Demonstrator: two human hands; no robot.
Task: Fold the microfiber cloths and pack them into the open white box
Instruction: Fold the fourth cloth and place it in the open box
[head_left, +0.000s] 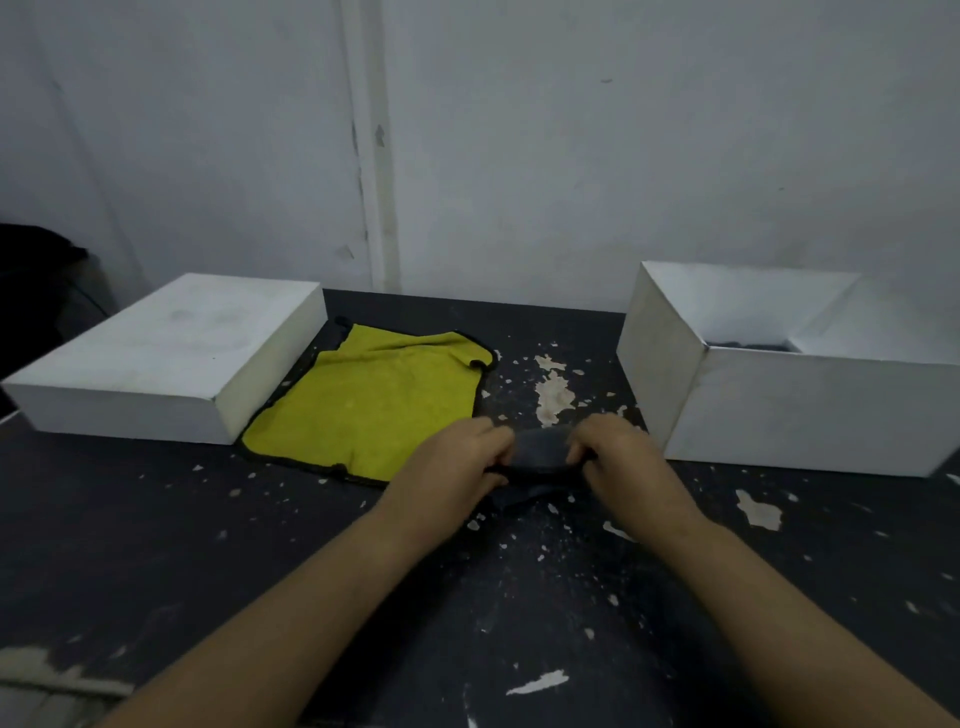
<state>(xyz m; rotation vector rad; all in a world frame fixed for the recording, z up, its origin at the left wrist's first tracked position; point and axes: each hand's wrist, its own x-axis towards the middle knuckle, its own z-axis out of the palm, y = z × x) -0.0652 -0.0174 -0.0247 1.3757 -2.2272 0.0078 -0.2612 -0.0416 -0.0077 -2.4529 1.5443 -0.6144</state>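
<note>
Closed white box (161, 358): stood at the left of the dark, paint-flecked table (156, 545), its top shut; contents hidden.
Yellow cloth (374, 400): lay spread and unfolded just right of that box, far corner turned over, near edge close to the left hand; judged not yet dealt with.
Left hand (452, 457): fingers curled round the left end of the dark cloth, gripping it.
Dark cloth (537, 452): held bunched between the two hands at table centre, a loose tail drooping toward the viewer; its colour merged with the tabletop, so the fold count could not be made out.
Right hand (618, 452): fingers curled over the cloth's right end, pinching it.
Step in hand: judged as folding or compacting the dark cloth before packing.
Next move: would call for holding the bundle tight and carrying it right, over the near wall and down into the box.
Open white box (810, 410): stood at the right, cut off by the frame edge; a dark strip showed at its floor, possibly cloths already packed, though too little was visible to tell.
</note>
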